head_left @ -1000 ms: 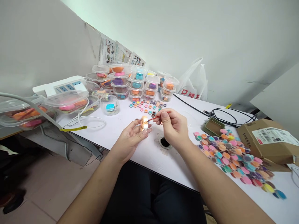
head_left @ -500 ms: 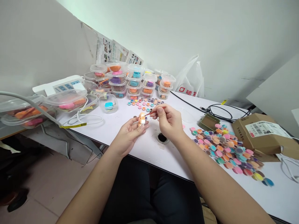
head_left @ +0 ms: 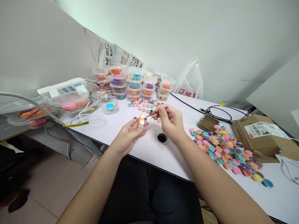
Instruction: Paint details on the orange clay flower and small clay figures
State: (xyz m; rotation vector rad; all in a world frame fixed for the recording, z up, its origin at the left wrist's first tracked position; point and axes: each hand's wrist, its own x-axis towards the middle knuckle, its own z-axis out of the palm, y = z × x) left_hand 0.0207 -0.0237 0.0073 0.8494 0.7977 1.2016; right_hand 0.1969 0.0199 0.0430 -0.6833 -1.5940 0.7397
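Note:
A small orange and white figure (head_left: 141,120) is held between the thumb and fingers of my left hand (head_left: 127,136), near the middle of the view. My right hand (head_left: 170,121) pinches a thin red brush (head_left: 153,114), whose dark tip points left and lies very near the figure; whether it touches is too small to tell. Beyond the hands, small paint pots (head_left: 146,105) in several colours lie in strips. A round dark hole (head_left: 162,138) in the white table (head_left: 149,155) shows below my right hand.
Stacked clear tubs (head_left: 119,82) of coloured clay stand at the back left, beside a power strip (head_left: 67,87). On the right are a heap of paint pots (head_left: 219,148), an opened cardboard box (head_left: 261,133), a black cable (head_left: 216,113) and a plastic bag (head_left: 191,81).
The brush tip has drawn slightly right and down from the figure, with my right hand shifting a little. The whole view has moved slightly.

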